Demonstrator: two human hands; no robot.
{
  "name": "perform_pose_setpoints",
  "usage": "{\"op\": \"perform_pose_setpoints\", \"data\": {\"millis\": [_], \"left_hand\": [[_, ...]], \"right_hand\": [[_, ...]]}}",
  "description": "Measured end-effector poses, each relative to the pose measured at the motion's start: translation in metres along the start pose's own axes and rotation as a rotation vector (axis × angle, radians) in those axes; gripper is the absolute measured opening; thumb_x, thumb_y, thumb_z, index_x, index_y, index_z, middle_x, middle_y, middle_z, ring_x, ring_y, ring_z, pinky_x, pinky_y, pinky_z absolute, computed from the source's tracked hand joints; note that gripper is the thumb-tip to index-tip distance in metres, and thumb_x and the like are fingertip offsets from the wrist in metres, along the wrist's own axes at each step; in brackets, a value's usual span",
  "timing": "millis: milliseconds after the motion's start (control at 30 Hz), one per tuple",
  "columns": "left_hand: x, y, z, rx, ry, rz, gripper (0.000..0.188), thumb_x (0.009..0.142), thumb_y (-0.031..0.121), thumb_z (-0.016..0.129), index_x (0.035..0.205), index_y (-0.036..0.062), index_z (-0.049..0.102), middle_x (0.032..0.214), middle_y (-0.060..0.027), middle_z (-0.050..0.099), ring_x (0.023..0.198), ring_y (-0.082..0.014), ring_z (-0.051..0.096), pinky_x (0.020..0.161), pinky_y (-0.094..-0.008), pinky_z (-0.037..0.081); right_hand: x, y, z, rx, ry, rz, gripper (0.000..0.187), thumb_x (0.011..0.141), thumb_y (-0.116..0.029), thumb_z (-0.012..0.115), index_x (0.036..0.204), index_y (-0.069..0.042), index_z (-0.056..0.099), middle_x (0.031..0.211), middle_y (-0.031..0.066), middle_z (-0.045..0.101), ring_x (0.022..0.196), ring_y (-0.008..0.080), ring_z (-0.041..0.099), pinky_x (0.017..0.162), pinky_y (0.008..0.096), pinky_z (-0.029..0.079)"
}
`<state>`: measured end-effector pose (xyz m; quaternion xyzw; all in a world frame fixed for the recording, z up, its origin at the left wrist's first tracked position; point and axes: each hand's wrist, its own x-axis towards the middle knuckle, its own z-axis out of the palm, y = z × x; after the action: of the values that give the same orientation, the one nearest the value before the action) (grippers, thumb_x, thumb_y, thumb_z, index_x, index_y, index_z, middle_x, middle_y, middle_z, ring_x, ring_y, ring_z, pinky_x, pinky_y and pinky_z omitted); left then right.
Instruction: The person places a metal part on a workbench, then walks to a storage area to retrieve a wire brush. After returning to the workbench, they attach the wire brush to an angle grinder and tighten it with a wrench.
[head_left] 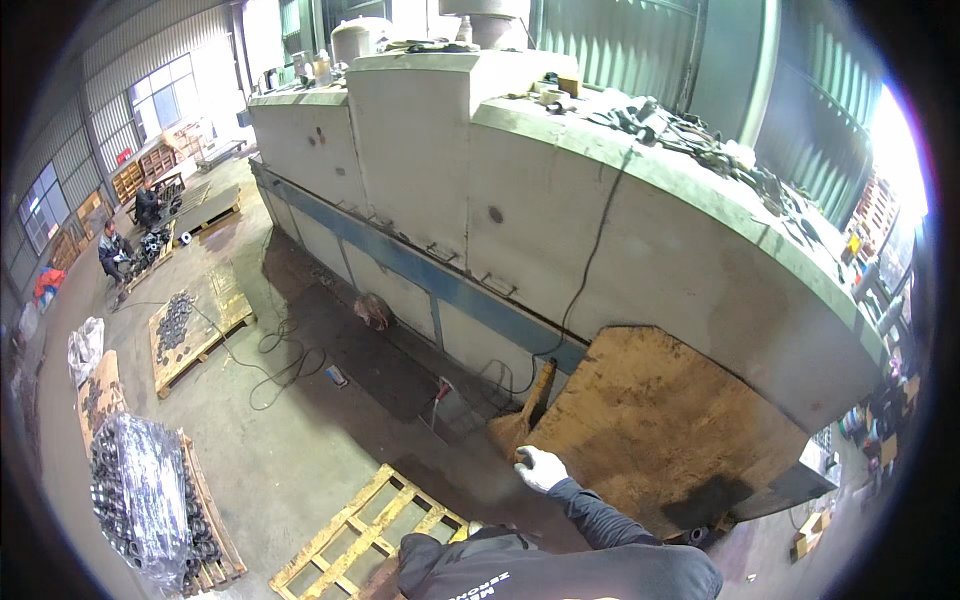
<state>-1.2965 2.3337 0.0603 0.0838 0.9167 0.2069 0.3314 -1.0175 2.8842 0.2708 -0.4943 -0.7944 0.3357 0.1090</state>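
My right hand (541,469), in a white glove, reaches out from a dark sleeve at the lower middle. Its fingers look loosely apart, and nothing shows between them. In the picture it overlaps the lower left edge of a large stained brown board (655,420), which leans against a long pale machine; I cannot tell whether they touch. Just beyond the fingers stands a brown, broad-ended tool (512,430) with a yellowish handle, perhaps a shovel or broom. My left hand is not visible; my dark jacket fills the lower edge.
The long machine housing (400,165) bears many dark metal parts (690,140) on top. A wooden pallet (370,535) lies near me; a wrapped load of dark parts (150,500) stands left. Cables (285,355) cross the floor. Two people (115,252) are among pallets far left.
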Motion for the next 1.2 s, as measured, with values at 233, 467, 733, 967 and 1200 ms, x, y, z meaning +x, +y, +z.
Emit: {"op": "perform_pose_setpoints", "data": {"millis": [233,467,733,967,1200], "left_hand": [[0.085,0.019,-0.03,-0.955,-0.181,-0.085,0.057,0.081,0.048,0.078,0.105,-0.0023,0.067,0.102,-0.0176,0.073,0.091,-0.0323,0.07,0.083,-0.0437,0.056],[0.232,0.067,-0.126,-0.213,-0.071,-0.033,0.034,0.088,0.036,0.073,0.099,0.0043,0.07,0.09,-0.0086,0.072,0.074,-0.0217,0.064,0.067,-0.0363,0.051],[0.328,0.091,-0.192,-0.727,0.087,0.093,0.012,0.087,0.009,0.068,0.09,-0.0023,0.064,0.068,-0.0123,0.066,0.057,-0.0243,0.067,0.046,-0.0396,0.052],[0.326,0.075,-0.199,-0.489,0.164,-0.098,0.021,0.094,0.017,0.066,0.107,0.0002,0.066,0.099,-0.0137,0.067,0.088,-0.0305,0.06,0.079,-0.048,0.055],[0.293,0.029,-0.154,-0.22,0.272,-0.103,0.06,0.081,0.043,0.078,0.119,-0.0009,0.061,0.114,-0.0184,0.067,0.099,-0.0322,0.063,0.087,-0.0452,0.054]], "right_hand": [[0.057,-0.058,0.044,-0.012,0.062,0.012,0.047,0.089,-0.035,0.064,0.127,-0.007,0.059,0.115,0.0198,0.07,0.105,0.0387,0.066,0.091,0.0455,0.052],[0.099,-0.14,0.091,-0.04,0.067,0.125,0.048,0.089,-0.034,0.066,0.127,-0.007,0.059,0.118,0.0185,0.069,0.11,0.0375,0.065,0.095,0.0447,0.052],[0.138,-0.208,0.135,-0.094,0.116,0.13,0.047,0.086,-0.035,0.067,0.126,-0.009,0.06,0.112,0.0214,0.07,0.104,0.0403,0.067,0.09,0.046,0.053],[0.173,-0.246,0.154,-0.128,0.087,0.135,0.046,0.082,-0.03,0.075,0.122,-0.01,0.064,0.107,0.0187,0.072,0.101,0.0368,0.069,0.09,0.0438,0.055],[0.222,-0.273,0.168,-0.13,0.06,0.028,0.045,0.081,-0.028,0.075,0.121,-0.009,0.065,0.107,0.019,0.072,0.102,0.0363,0.069,0.09,0.0434,0.054]]}}
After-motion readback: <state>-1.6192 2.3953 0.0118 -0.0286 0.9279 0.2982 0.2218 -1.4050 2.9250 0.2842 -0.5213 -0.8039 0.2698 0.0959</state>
